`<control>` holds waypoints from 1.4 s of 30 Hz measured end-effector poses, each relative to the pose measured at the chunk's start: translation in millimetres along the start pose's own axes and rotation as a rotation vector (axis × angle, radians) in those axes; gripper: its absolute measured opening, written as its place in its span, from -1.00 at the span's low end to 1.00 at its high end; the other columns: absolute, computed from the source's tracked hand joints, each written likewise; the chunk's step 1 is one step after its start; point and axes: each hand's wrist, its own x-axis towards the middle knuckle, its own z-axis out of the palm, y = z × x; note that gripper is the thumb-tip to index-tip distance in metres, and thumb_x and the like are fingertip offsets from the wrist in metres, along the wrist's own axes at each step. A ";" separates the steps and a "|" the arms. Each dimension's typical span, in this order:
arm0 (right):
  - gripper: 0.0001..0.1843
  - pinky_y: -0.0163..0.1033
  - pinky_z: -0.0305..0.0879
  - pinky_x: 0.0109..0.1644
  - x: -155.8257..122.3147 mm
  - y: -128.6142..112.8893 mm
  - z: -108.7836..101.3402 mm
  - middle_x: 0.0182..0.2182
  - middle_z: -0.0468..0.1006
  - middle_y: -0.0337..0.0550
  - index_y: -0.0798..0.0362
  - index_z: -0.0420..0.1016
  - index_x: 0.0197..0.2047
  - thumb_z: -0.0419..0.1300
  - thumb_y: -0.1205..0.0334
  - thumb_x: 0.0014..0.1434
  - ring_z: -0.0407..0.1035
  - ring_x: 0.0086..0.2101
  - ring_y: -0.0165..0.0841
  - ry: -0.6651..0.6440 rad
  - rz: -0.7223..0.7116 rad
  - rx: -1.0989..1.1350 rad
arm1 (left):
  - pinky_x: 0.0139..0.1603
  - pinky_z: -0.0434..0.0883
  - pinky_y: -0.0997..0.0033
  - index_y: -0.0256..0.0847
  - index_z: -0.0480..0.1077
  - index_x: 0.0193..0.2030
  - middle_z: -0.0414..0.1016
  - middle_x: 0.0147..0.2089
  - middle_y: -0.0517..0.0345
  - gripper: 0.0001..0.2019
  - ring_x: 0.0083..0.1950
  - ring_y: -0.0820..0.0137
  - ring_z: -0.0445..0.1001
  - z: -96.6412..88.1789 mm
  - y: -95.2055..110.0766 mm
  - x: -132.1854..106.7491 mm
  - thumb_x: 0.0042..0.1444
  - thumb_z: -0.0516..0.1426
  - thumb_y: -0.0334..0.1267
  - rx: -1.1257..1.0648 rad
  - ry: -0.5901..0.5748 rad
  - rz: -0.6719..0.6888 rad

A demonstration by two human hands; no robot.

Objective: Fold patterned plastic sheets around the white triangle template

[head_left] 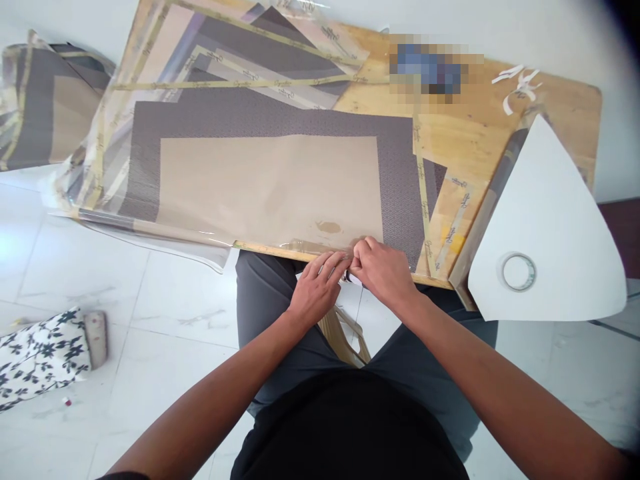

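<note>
Along the near edge of the pale wooden tabletop (480, 127), a flat grey-and-tan sheet in glossy clear plastic (270, 193) ends just at the hands. The left hand (317, 287) and right hand (380, 270) curl closed, fingertips pinching that plastic edge. To the right, a white rounded-triangle board (550, 220) holds a tape roll (519, 272); white tile floor (165, 300) lies open below.
</note>
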 end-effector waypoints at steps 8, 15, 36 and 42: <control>-0.89 -0.15 -0.16 -0.36 -6.5 3.9 11.1 -0.25 0.53 -0.09 0.02 0.44 -0.21 0.09 0.29 0.32 0.34 -0.37 -0.31 0.061 0.057 0.103 | 0.57 0.23 0.10 -0.19 0.22 0.56 0.37 0.51 0.01 -0.35 0.53 0.15 0.26 -2.6 1.4 0.4 0.35 0.09 -0.45 -0.001 -0.008 0.000; -0.87 -0.18 -0.13 -0.36 -17.5 7.5 6.1 -0.22 0.54 -0.11 0.00 0.47 -0.19 0.11 0.24 0.38 0.36 -0.34 -0.31 0.088 0.058 0.166 | 0.58 0.22 0.11 -0.22 0.25 0.55 0.37 0.50 0.01 -0.38 0.53 0.14 0.27 -2.9 1.6 1.1 0.36 0.08 -0.44 0.015 0.002 0.008; -0.86 -0.17 0.00 -0.37 5.3 -10.6 -19.4 -0.21 0.60 -0.02 0.08 0.48 -0.10 0.08 0.32 0.41 0.54 -0.25 -0.23 -0.131 -0.018 -0.141 | 0.57 0.24 0.11 -0.27 0.24 0.54 0.37 0.50 -0.06 -0.36 0.54 0.13 0.27 3.0 -0.2 0.2 0.32 0.08 -0.47 -0.037 0.019 0.000; -0.87 -0.18 -0.04 -0.35 4.0 -7.3 -11.5 -0.21 0.59 -0.04 0.06 0.48 -0.13 0.09 0.32 0.38 0.50 -0.26 -0.25 -0.101 -0.009 -0.105 | 0.57 0.24 0.09 -0.27 0.24 0.55 0.36 0.51 -0.05 -0.37 0.54 0.12 0.26 2.3 -0.6 -0.5 0.34 0.09 -0.44 -0.025 0.011 0.009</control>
